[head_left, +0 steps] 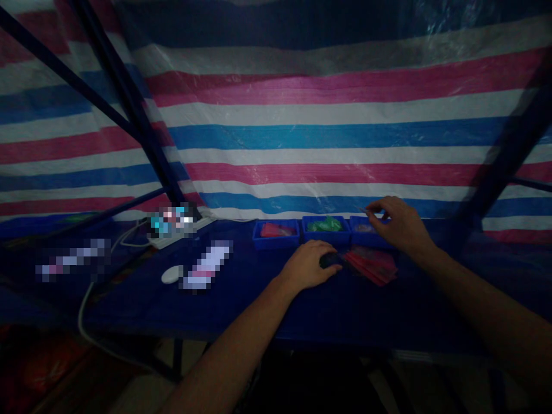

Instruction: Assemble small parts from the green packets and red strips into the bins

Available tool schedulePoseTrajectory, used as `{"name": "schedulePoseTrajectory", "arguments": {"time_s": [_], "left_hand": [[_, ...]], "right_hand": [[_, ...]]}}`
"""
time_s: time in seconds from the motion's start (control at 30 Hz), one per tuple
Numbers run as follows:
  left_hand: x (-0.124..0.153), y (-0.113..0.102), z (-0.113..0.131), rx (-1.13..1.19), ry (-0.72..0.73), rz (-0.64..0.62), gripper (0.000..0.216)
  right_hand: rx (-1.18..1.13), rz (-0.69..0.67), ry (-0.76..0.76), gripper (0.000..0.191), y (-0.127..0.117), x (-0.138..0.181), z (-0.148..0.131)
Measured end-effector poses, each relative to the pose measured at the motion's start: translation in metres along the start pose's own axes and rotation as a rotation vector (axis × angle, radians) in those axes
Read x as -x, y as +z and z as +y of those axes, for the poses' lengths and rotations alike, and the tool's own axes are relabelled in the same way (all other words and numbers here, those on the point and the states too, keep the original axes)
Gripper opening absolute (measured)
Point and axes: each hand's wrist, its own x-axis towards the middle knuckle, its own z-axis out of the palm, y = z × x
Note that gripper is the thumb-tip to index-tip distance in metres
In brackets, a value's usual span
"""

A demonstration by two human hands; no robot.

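My left hand (309,263) lies on the dark blue table (241,299), fingers curled over a small dark object (330,260) that I cannot make out. Right beside it lies a stack of red sheets (374,264). My right hand (399,225) hovers over the rightmost of three blue trays (361,229), thumb and fingers pinched together; whatever they hold is too small and dim to name. The middle tray (325,227) holds green pieces, the left tray (276,233) red ones.
A white oval object (172,274) and a white power strip (172,237) with a cable (84,310) lie at the left. A striped tarp (328,138) hangs close behind the trays. Dark blue frame poles (129,103) slant at the left and right.
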Motion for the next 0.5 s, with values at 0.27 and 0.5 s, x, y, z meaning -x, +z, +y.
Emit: {"name": "schedulePoseTrajectory", "arguments": {"time_s": [0.27, 0.5], "left_hand": [[-0.002, 0.004, -0.004, -0.086, -0.034, -0.045, 0.027], [-0.002, 0.001, -0.001, -0.045, -0.092, -0.009, 0.019]], "right_hand": [[0.052, -0.241, -0.102, 0.024, 0.012, 0.006, -0.005], [-0.096, -0.270, -0.125, 0.020, 0.014, 0.014, -0.037]]}}
